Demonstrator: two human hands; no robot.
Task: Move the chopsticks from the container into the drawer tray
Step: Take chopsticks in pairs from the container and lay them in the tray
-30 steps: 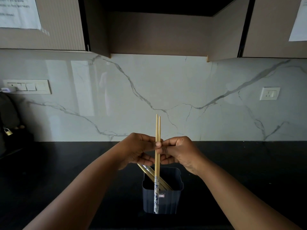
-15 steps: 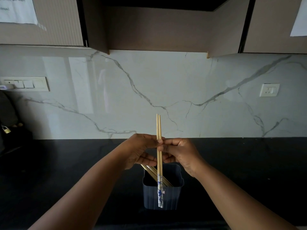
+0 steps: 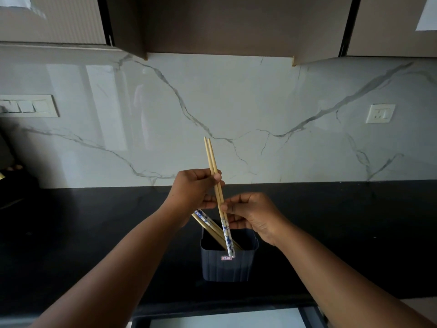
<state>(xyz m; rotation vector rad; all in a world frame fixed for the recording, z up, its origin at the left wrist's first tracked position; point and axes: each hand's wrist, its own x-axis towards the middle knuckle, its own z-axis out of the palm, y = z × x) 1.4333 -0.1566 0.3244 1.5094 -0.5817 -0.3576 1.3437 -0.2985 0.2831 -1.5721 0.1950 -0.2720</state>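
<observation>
- Fingers of the left hand (image 3: 194, 189) are pinching the lifted chopsticks (image 3: 214, 172) high on the shaft, steadying the pair.
- Fingertips of the right hand (image 3: 250, 215) are clamping them lower, probably aligning both sticks.
- More are leaning in the container (image 3: 228, 263); the drawer (image 3: 227, 319) is waiting below.

Two bare forearms run up from the lower corners toward the dark container (image 3: 228, 263) on the counter, one from either side of it. No sleeve shows on either arm as far back as the picture reaches, and both wrists carry no watch, band or bracelet. The left hand (image 3: 194, 189), above and left of the container, and the right hand (image 3: 254, 216), just above its right rim, seem to wear no rings, though the dim light leaves the fingers hard to read.
</observation>
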